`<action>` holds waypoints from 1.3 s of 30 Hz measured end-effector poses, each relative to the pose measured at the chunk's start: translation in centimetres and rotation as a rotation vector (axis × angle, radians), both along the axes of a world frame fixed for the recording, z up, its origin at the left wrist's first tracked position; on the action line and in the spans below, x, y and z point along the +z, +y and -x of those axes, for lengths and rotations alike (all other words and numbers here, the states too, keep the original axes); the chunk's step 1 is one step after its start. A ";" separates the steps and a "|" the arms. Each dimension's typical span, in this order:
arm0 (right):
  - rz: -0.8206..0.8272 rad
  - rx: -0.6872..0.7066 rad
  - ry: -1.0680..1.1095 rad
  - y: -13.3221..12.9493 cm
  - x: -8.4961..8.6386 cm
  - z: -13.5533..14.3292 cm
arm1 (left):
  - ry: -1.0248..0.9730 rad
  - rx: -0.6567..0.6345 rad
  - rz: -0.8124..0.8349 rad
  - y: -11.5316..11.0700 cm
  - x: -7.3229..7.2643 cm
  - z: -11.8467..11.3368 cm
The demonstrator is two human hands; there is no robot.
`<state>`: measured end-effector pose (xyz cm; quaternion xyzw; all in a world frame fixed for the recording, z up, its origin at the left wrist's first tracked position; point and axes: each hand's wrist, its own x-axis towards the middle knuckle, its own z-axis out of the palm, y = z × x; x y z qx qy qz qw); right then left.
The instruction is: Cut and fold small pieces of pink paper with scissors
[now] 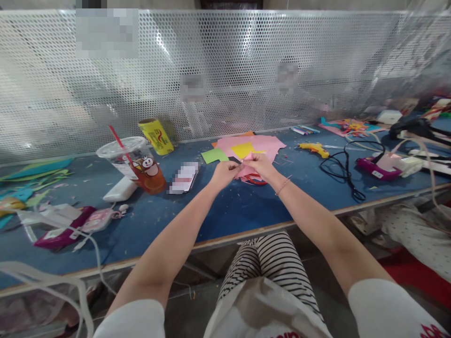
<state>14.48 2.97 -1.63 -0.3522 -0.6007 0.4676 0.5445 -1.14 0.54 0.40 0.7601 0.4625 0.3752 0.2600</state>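
Both my hands meet over the blue table, with a small piece of pink paper [246, 169] between them. My left hand [226, 172] pinches its left edge, and my right hand [260, 165] grips it from the right with bent fingers. Red-handled scissors [256, 180] lie just below, partly covered by paper. Behind my hands is a larger sheet of pink paper [271, 145], with a yellow piece [242, 150] and a green piece [214, 155] on and beside it. The exact shape of the held paper is hidden by my fingers.
To the left stand a drink cup [150, 176] with a red straw, a phone [183, 177] and a yellow container [157, 136]. On the right lie a yellow glue gun [314, 149], a black cable [347, 171] and a purple power strip [378, 170]. A perforated metal screen [232, 56] closes the back.
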 end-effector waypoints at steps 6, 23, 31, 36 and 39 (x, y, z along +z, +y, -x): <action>0.063 -0.032 0.155 0.2 0.4 -0.1 | -0.024 0.020 -0.012 0.0 0.0 -0.4; 0.112 0.013 0.233 0.5 0.9 -1.0 | 0.101 0.091 -0.156 0.1 -0.5 -0.3; 0.158 -0.043 0.278 0.7 0.5 -0.8 | 0.021 0.046 -0.092 0.1 -0.9 -0.5; 0.202 -0.016 0.303 0.7 0.7 -1.1 | -0.159 -0.044 0.164 0.3 -0.9 -0.4; 0.225 0.001 0.307 0.4 0.9 -1.1 | -0.218 -0.037 0.226 0.3 -0.8 -0.3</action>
